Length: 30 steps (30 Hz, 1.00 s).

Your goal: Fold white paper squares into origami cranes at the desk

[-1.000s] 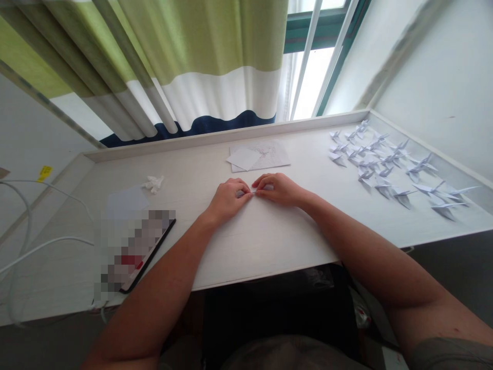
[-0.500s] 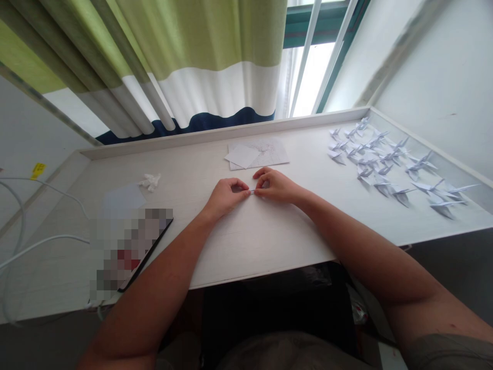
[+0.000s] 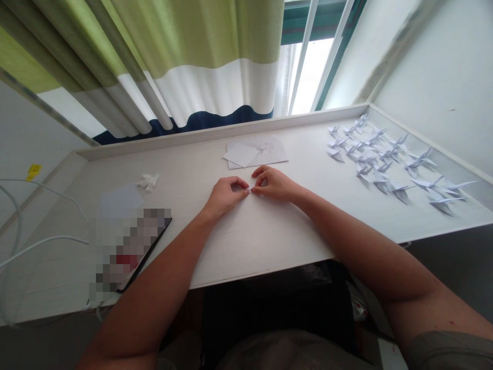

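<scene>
Between my fingertips, over the middle of the desk, is a small piece of folded white paper, mostly hidden by the fingers. My left hand pinches its left end with thumb and forefinger. From the other side, my right hand pinches the right end, its other fingers curled. The two hands almost meet. Just beyond them lies a white paper square, resting partly on a larger sheet with printed or drawn marks.
Several folded paper cranes stand at the desk's right side. On the left are a crumpled white tissue, blank paper, a dark-edged tablet or phone with a blurred screen and white cables. A raised rim runs along the back.
Both hands keep their pinch on the small paper and have hardly moved. The whole view has shifted slightly. Nothing else has visibly changed.
</scene>
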{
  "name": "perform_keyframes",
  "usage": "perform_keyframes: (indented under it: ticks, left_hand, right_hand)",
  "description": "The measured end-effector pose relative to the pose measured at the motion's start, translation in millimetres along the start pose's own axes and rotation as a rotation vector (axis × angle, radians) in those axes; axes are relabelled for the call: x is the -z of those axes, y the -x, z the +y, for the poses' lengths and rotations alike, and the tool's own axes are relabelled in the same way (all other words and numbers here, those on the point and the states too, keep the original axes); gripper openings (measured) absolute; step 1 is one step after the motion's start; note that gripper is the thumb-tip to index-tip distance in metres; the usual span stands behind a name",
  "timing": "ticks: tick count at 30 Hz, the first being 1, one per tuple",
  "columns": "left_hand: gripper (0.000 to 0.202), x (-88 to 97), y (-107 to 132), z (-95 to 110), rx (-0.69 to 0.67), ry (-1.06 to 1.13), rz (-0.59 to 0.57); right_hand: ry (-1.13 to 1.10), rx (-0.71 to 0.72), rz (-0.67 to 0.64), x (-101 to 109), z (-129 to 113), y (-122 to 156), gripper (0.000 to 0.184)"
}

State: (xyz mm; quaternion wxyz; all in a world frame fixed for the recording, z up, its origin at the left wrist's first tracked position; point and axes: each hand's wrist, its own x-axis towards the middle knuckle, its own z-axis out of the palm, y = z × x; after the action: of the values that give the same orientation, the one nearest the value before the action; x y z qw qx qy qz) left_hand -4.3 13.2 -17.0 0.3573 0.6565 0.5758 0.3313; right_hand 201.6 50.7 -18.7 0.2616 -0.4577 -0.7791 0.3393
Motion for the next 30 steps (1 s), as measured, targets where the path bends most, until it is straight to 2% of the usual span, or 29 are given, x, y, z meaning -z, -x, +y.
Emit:
perform_keyframes:
  ticks: [11,18,21,25,30]
  left_hand:
    - [0.015,-1.7,-1,1,-0.016,-0.024,0.012]
    - [0.013,3.4,3,2,-0.113,-0.115,-0.022]
    - [0.016,2.7,3,-1,-0.137,-0.148,-0.006]
    - [0.029,0.4,1,-6,-0.145,-0.201,0.040]
    - [0.017,1.9,2,-4,-0.159,-0.235,0.010]
  right_hand:
    - [0.005,-0.036,-0.006,-2,-3,-2,0.017]
    - [-0.006,-0.020,-0.015,-1,2,0,0.017]
    - [-0.009,0.017,0.003,0,4,1,0.006]
    - [-0.010,0.095,0.018,1,7,3,0.025]
    - [0.047,0.108,0.025,1,8,6,0.015]
